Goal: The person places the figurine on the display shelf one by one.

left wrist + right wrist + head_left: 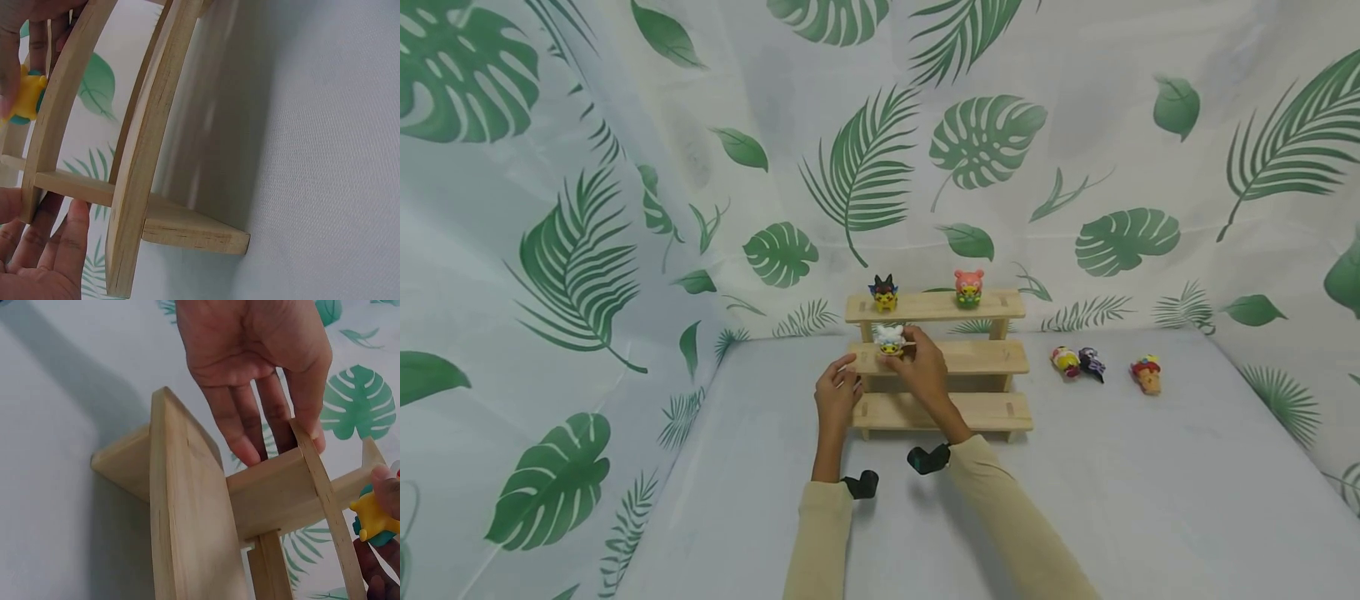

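My right hand [919, 367] pinches a small figurine [890, 341] with a white hood and a yellow face, over the left part of the middle step of a wooden three-step display stand [970, 358]. Its yellow and teal body [375, 517] shows between the fingers in the right wrist view. With my left hand [837, 400] I grip the left end of that same step; in the left wrist view the thumb lies over the board and the fingers [74, 240] reach beneath it, against the side support.
On the top step stand a black-hooded yellow figurine [885, 294] at left and a pink-hooded one [968, 289] at right. Right of the stand lie a red-and-yellow figurine [1064, 362], a dark purple-and-white one [1092, 364] and a brown one with a red top [1147, 375]. Leaf-print cloth [1060, 167] hangs behind.
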`<state>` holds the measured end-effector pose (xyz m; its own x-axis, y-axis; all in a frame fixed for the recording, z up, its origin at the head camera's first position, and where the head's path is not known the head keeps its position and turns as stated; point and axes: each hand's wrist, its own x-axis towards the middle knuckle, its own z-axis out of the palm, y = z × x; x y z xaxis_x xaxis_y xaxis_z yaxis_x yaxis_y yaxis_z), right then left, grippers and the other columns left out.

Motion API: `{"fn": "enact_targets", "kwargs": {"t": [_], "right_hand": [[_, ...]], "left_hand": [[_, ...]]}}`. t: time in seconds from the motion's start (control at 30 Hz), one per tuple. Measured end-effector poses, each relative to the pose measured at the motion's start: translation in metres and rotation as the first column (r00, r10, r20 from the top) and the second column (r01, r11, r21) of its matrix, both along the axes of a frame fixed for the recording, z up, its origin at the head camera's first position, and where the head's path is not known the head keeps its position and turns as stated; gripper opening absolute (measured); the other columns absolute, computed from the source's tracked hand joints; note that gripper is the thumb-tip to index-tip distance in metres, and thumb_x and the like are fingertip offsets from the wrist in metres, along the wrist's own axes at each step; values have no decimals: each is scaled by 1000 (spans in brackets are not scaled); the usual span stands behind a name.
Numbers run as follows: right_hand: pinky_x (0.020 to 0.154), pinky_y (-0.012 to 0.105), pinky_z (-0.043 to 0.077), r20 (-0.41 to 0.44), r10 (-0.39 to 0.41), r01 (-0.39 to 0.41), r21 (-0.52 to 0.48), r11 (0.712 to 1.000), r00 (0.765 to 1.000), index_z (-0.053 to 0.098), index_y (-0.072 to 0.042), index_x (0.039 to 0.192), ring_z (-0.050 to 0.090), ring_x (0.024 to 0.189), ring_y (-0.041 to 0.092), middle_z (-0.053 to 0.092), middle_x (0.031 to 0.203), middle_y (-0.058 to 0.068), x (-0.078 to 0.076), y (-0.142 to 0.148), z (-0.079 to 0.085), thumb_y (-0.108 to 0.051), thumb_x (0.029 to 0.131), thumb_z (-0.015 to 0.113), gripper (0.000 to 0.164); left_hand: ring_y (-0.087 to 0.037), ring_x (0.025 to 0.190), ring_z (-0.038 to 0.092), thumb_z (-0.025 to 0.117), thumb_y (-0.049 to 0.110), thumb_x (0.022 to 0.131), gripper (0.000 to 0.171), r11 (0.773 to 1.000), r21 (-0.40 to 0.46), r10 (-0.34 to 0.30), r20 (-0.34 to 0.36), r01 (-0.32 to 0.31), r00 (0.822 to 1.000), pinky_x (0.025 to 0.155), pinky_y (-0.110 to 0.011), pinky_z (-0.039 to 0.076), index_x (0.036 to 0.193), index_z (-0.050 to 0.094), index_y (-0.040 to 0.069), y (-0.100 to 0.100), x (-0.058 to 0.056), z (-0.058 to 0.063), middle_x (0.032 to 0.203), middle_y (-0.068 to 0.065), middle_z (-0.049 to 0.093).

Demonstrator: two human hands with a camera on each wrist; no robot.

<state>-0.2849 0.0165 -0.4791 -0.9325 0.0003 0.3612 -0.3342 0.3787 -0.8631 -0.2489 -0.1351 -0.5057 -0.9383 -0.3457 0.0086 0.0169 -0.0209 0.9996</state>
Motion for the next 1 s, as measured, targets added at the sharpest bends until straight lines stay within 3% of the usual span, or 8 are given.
{"fn": "enact_targets", "kwargs": {"t": [0.27,0.57,1.0], "right_hand": [[64,33,40,2,-44,44,127,991,999,62,-11,118,64,85,25,72,104,10,-1,-3,-3,-25,76,85,50],[78,46,52,-33,-30,36,193,980,999,59,-10,125,67,97,28,72,109,12,0,-1,-2,-29,76,84,58],[84,47,52,-1,-48,47,225,973,999,59,-13,130,67,98,27,73,109,9,-1,-1,-2,-32,78,83,61]], "left_hand": [[-17,97,68,56,17,100,26,1000,9,-3,9,3,1000,83,-37,60,123,67,12,0,0,-1,109,-16,70],[-17,96,68,56,17,99,26,1000,10,-2,2,2,1000,83,-39,60,122,67,13,0,-1,1,109,-15,71],[-21,101,68,56,19,100,26,1000,9,-5,5,4,1000,84,-38,60,123,66,13,0,-1,0,110,-16,70]]}}
